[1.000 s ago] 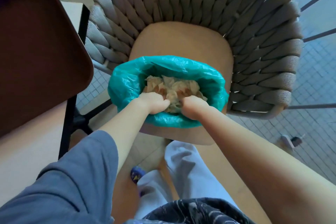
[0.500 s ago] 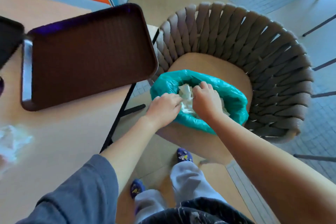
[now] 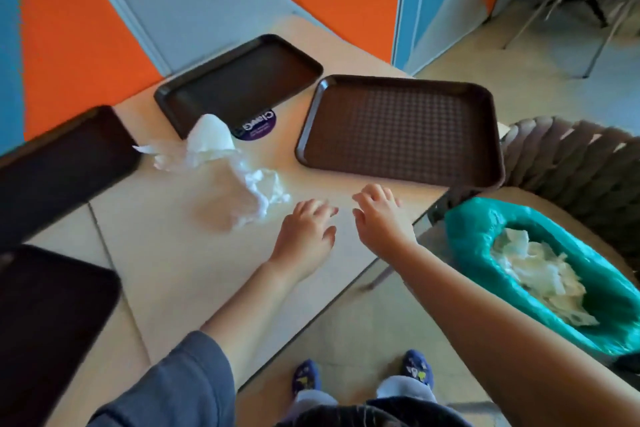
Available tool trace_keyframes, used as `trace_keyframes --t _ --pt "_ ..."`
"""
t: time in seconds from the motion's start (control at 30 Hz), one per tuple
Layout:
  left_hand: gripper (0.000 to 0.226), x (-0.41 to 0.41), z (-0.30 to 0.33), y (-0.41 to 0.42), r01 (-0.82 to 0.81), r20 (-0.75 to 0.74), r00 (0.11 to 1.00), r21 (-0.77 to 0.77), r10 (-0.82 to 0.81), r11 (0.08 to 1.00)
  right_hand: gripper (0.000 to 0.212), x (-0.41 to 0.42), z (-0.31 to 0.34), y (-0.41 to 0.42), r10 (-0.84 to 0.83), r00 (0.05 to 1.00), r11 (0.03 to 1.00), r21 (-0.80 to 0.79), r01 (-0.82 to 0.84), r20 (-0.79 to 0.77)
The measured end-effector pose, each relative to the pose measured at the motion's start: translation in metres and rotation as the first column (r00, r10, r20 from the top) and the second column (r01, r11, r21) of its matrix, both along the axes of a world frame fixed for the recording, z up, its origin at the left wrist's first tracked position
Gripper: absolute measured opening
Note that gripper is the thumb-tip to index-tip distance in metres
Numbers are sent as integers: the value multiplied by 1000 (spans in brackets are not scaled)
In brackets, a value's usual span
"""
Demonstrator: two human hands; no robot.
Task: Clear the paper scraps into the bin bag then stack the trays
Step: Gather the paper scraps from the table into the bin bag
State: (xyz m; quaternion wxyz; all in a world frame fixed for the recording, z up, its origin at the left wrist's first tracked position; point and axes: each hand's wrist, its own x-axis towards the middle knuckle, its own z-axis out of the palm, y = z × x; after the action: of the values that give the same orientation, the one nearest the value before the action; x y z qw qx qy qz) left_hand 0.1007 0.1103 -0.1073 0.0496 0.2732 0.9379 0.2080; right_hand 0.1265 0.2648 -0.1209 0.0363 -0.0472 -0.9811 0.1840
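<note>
Four brown trays lie apart on the table [image 3: 180,274]: the nearest tray [image 3: 401,130] sits at the table's right end with one corner past the edge, a second tray [image 3: 239,83] lies behind it toward the wall, and two more, a left tray [image 3: 59,166] and a near-left tray [image 3: 45,326], sit at the left side. White paper scraps [image 3: 221,163] lie in a loose pile on the table between the trays, just left of the hands. Both hands hover over the tabletop with fingers spread and relaxed, holding nothing; the left hand [image 3: 304,232] is just beside the scraps and the right hand [image 3: 381,215] is near the front rim of the nearest tray. To the right, a teal bin bag [image 3: 485,229] stands open on a woven chair [image 3: 571,163], with crumpled paper [image 3: 540,270] already inside. A round purple sticker [image 3: 256,125] shows on the table beside the second tray.
</note>
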Motion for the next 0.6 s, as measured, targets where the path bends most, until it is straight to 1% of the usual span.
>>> trace_keyframes --t 0.13,0.3,0.4,0.5,0.6 --pt "38 -8 1 -68 -124 0 992 -35 124 992 43 -23 2 -59 119 990 993 -36 -117 75" --pt "42 -17 -5 -135 -202 30 978 -93 206 975 61 -49 -4 -119 161 971 986 -75 -149 178" --pt "44 -25 -7 -162 -215 28 975 -106 219 971 68 -68 -5 -141 172 964 985 -54 -165 202" --pt "45 -37 -12 -186 -225 38 972 -138 232 965 68 -89 -12 -156 175 960 984 -6 -178 217" --pt "43 -51 -15 -200 -201 62 974 -183 216 962 56 -102 -22 -158 184 942 981 7 -194 281"
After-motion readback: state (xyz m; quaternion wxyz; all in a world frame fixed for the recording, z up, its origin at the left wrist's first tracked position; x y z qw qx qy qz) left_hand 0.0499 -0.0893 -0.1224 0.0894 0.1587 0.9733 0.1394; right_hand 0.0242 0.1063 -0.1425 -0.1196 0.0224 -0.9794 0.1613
